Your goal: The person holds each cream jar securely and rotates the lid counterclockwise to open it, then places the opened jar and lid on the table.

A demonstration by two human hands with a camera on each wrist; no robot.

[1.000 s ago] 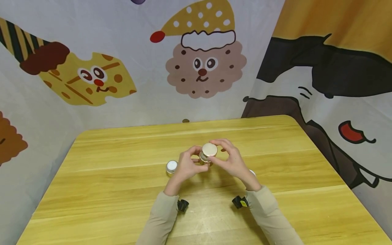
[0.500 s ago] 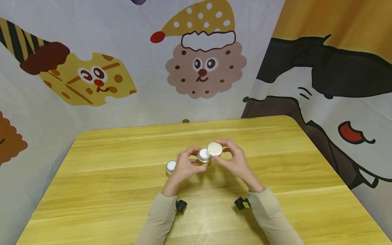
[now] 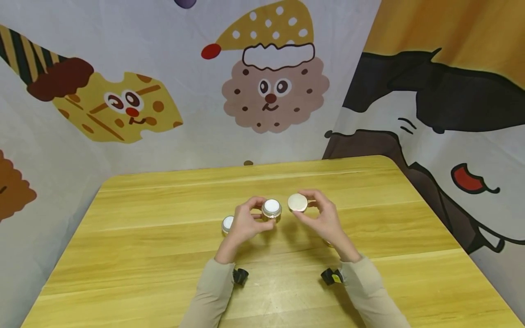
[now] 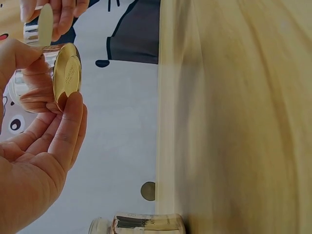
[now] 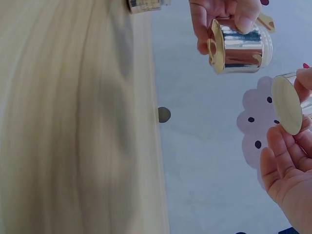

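Observation:
My left hand (image 3: 246,224) grips a shiny gold jar (image 3: 271,208) around its side, held above the table. The jar's lid is off and a white round top shows. In the left wrist view, the jar's gold base (image 4: 71,78) faces the table, with a fingertip touching it. To the right, my right hand (image 3: 326,222) pinches the round lid (image 3: 297,202) by its rim between thumb and fingers. A gap separates lid and jar. The lid's pale flat underside (image 5: 286,104) shows in the right wrist view.
Left of my left wrist, a second jar (image 3: 227,224) with a white top stands on the wooden table (image 3: 156,255). Another gold item (image 3: 329,244) is mostly hidden by my right wrist. A cartoon-printed cloth (image 3: 197,150) hangs behind the table.
The lid has come off the jar and moved right with my right hand, uncovering the white top. My left hand has shifted slightly left with the jar.

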